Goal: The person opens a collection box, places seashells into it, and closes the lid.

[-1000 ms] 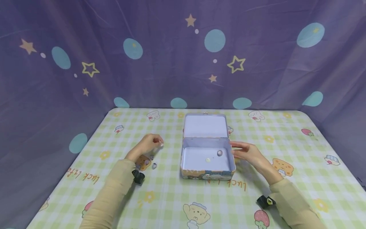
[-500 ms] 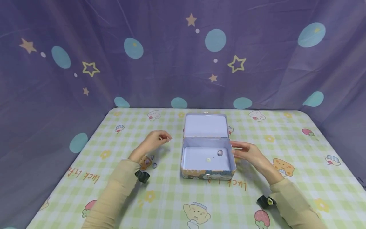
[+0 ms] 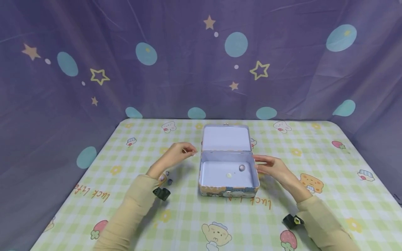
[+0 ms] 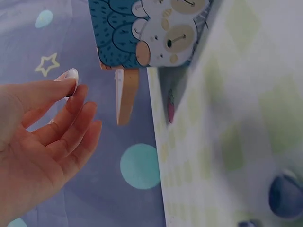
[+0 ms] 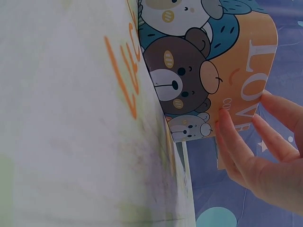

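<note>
My left hand (image 3: 176, 154) is just left of the open tin box (image 3: 202, 191), apart from it. Between thumb and index finger it pinches a small clear marble (image 4: 72, 75), partly covered by the fingertips. The box's lid (image 3: 226, 137) leans back, and inside lie a purplish marble (image 3: 242, 168) and a pale one (image 3: 229, 175). With fairly straight fingers, my right hand (image 3: 274, 170) touches the box's right side; the right wrist view shows its fingertips against the printed bear wall (image 5: 244, 71).
Several marbles lie on the checked tablecloth by the left wrist, among them a dark blue marble (image 3: 170, 182). The left forearm partly covers that spot. A purple curtain (image 3: 188, 69) hangs behind the table.
My left hand has moved right, toward the box, carrying the pinched marble. The right hand and the box have stayed where they were.
</note>
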A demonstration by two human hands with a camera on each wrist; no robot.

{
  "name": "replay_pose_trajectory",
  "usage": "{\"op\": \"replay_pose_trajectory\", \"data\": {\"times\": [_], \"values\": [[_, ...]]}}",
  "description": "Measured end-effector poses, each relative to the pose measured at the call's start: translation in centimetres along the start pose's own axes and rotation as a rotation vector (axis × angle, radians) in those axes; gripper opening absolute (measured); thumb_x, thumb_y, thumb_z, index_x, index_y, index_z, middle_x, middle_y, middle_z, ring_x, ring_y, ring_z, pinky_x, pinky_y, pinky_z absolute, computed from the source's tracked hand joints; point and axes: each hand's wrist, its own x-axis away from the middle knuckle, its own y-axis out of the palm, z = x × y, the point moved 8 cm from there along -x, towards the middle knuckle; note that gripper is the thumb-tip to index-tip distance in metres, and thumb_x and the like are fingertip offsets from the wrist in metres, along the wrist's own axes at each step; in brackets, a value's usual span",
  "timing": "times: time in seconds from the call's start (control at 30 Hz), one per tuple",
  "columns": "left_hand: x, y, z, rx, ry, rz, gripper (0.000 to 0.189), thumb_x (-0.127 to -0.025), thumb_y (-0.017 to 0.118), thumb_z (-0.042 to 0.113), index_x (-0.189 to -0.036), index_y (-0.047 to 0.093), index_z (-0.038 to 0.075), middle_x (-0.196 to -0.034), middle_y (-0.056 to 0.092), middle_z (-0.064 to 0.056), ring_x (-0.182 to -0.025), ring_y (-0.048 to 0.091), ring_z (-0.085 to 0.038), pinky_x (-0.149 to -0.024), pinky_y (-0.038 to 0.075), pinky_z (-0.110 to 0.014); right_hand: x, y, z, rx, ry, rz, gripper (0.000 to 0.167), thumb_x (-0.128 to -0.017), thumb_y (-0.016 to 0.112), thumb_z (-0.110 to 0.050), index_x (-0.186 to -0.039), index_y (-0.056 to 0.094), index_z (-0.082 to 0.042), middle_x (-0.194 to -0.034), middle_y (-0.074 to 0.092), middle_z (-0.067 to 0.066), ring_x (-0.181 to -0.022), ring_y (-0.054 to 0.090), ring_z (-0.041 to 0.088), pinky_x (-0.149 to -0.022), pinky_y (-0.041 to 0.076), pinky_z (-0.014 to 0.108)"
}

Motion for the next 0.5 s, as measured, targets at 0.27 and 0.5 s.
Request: {"op": "replay_pose_trajectory", "data": {"times": [0.27,0.5], "values": [[-0.6,0.6,1.3,0.009,0.041,-0.015,0.012,-0.083,0.059,0.006,-0.092,0.066,0.002,-0.082,0.063,-0.005,-0.075,0.056,-0.014,-0.069,0.047,-0.024,0.0,0.1,0.0,-0.008,-0.002,-0.004,0.054,-0.082,0.063,-0.017,-0.128,0.043,0.004,-0.127,0.043,0.025,-0.094,0.059,0.014,-0.081,0.048,0.03],[-1.2,1.4,2.2,0.014,0.06,-0.053,0.012,-0.083,0.059,0.006,-0.092,0.066,0.002,-0.081,0.063,-0.005,-0.073,0.056,-0.013,-0.068,0.046,-0.023,-0.1,-0.1,0.2,0.012,-0.028,0.011,0.052,-0.081,0.064,-0.018,-0.125,0.046,0.003,-0.124,0.048,0.022,-0.089,0.059,0.008,-0.079,0.049,0.03]]}}
